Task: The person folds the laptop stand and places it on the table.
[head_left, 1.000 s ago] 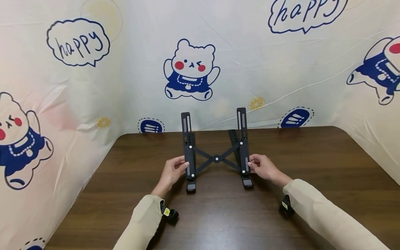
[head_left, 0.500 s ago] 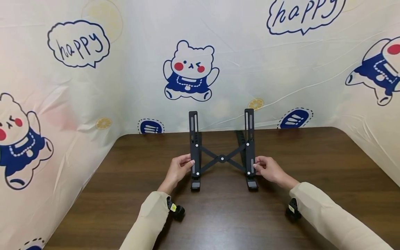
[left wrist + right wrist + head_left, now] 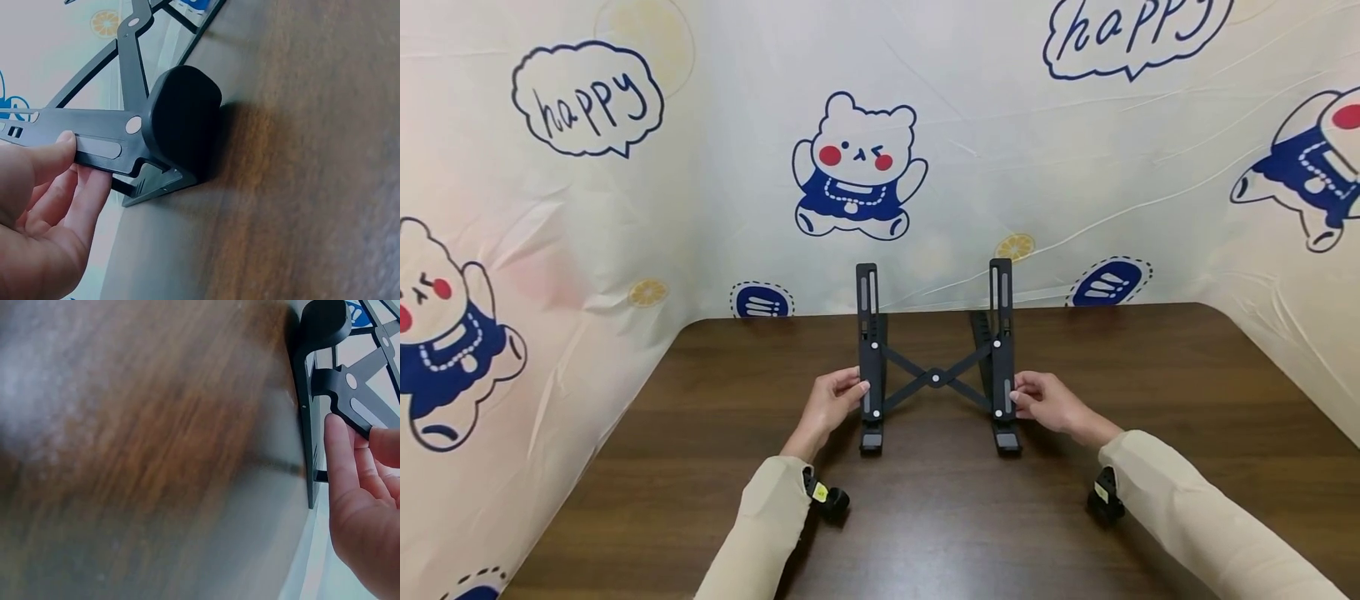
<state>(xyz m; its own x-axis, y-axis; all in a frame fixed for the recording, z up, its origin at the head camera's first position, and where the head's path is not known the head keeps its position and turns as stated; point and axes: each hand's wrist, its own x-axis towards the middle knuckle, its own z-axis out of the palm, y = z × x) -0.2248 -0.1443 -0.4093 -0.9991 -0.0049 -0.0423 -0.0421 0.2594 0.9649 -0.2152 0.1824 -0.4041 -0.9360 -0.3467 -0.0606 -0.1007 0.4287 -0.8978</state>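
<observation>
A black folding laptop stand (image 3: 936,378) stands unfolded on the table, its two side rails joined by an X-shaped brace. My left hand (image 3: 829,405) pinches the left rail near its lower end, thumb on the front face beside a grey pad. In the left wrist view that thumb and the fingers of my left hand (image 3: 56,206) lie on both sides of the rail (image 3: 100,147). On the other side my right hand (image 3: 1051,403) pinches the right rail. The right wrist view has my right hand (image 3: 369,487) at the rail's edge, below the stand's curved front lip (image 3: 325,325).
The brown wooden table (image 3: 925,525) spreads in front of and beside the stand. Behind it hangs a pale cloth (image 3: 737,208) printed with bears and lettering, close to the table's back edge. A black camera sits on each wrist.
Both hands have shifted the laptop stand a little to the right and slightly away, and it now sits straighter. During the last half second it has hardly moved.
</observation>
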